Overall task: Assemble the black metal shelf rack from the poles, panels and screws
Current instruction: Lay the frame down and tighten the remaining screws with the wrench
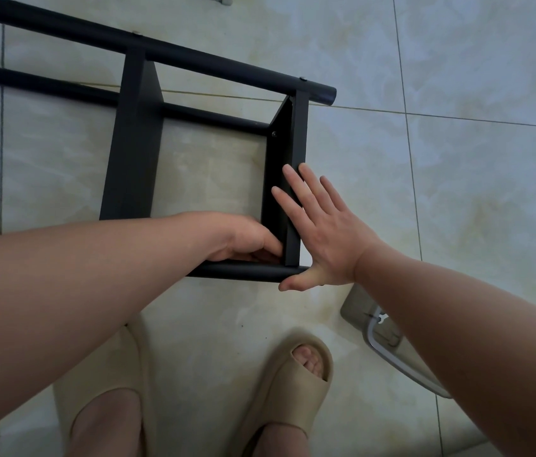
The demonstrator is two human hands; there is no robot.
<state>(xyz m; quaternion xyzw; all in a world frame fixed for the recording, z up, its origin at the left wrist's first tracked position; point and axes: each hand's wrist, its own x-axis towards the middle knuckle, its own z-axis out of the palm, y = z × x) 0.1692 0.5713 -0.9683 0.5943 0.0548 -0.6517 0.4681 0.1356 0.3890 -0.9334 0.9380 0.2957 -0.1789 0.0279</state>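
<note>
Tiles [474,77], pale and marbled, under black rack [131,143]

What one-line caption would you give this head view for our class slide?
Right hand flat against the end panel, left hand curled at its inner corner by the near pole.

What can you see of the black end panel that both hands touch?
The end panel is matt black, apparently metal, with folded rims. It stands on edge, its far end at the far pole, its near end at the near pole. One screw head shows on its inner face. The right hand lies flat and open against its outer side; the left hand curls its fingers at the inner near corner; what they hold is hidden.
</note>
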